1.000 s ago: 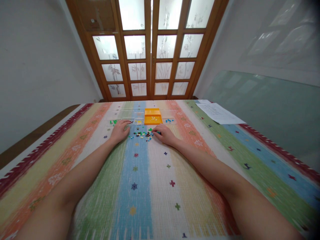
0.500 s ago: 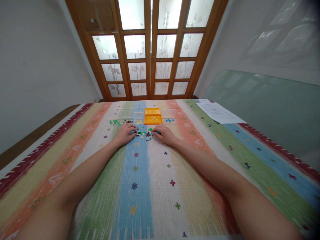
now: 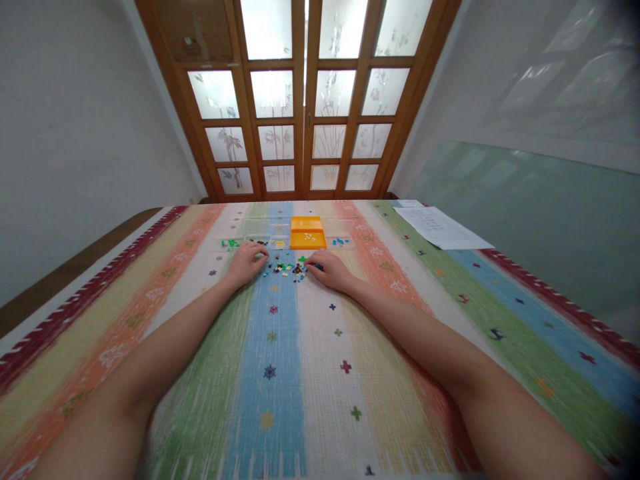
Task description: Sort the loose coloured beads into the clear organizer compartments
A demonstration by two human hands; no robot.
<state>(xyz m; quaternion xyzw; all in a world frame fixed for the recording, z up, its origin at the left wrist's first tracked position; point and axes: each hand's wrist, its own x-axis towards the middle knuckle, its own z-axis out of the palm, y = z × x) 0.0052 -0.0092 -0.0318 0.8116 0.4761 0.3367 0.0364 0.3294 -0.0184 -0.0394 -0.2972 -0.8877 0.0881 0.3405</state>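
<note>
Drawing back slightly from the loose pieces point(image 3: 299, 269) toward the clear trays point(image 3: 273, 245), my left hand point(image 3: 246, 263) is curling thumb and fingers toward each other; I cannot tell whether anything is between them. My right hand point(image 3: 325, 268) is resting, fingers bent, at the right edge of the scatter, its grip equally unclear. With everything lying so close between both hands, I should be pinching lightly, wrists low, without brushing neighbours. Beyond, the orange box point(image 3: 296, 243) is holding pale bits point(image 3: 309, 237) on the cloth-covered worktop point(image 3: 320, 373).

Ahead of us, wooden doors point(image 3: 310, 120) with plant-patterned glass panes point(image 3: 329, 142) stand between pale walls point(image 3: 80, 133); white papers point(image 3: 440, 227) lie far right on our striped tablecloth point(image 3: 273, 400).
</note>
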